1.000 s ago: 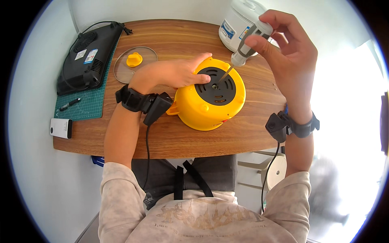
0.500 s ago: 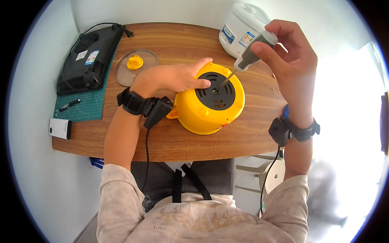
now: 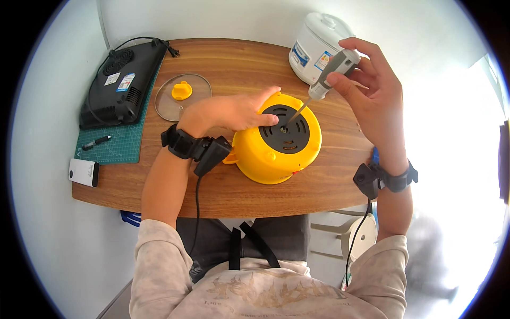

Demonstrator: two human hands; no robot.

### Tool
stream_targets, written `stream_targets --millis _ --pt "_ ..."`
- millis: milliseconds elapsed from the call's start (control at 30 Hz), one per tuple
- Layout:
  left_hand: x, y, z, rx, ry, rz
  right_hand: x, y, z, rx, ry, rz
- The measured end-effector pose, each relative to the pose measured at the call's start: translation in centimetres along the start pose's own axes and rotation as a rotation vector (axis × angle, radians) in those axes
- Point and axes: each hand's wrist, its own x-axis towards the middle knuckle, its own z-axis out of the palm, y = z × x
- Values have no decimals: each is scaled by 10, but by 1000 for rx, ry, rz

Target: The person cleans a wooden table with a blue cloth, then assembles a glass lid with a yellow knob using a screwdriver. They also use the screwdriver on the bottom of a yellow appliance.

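A yellow electric pot (image 3: pixel 254 159) rests upside down on the wooden table, with its black slotted base plate (image 3: pixel 294 143) facing up. My left hand (image 3: pixel 241 111) grips the pot from its left side, the thumb laid over the plate's rim and the other fingers partly hidden behind the far edge. My right hand (image 3: pixel 372 80) is closed around the grey and white handle of a screwdriver (image 3: pixel 325 80). The screwdriver slants down to the left, its tip at the hole in the middle of the plate. Whether a screw sits there is too small to tell.
A white rice cooker (image 3: pixel 313 45) stands at the back right. Left of the pot lie a glass lid (image 3: pixel 197 106) with a yellow knob, an overturned black appliance (image 3: pixel 114 80) with a cord, a green cutting mat (image 3: pixel 119 151), a pen (image 3: pixel 96 142) and a white power bank (image 3: pixel 83 173).
The screwdriver's handle has tipped a little to the left, and my right fingers have shifted around it. My left hand stays on the pot. The whole view has shifted slightly.
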Motion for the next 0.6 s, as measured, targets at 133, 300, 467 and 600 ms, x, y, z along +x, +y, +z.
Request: stream_targets --millis 133,300,467,600 --pt "1 1 -1 2 -20 -28 1 8 -1 47 31 -9" --pt "-2 5 -4 -18 -53 -44 -3 8 -3 16 49 10" --pt "-1 1 -2 -11 -19 -8 -5 7 -3 -1 49 35" --pt "-2 3 -2 -1 -14 -10 -8 9 -3 38 70 28"
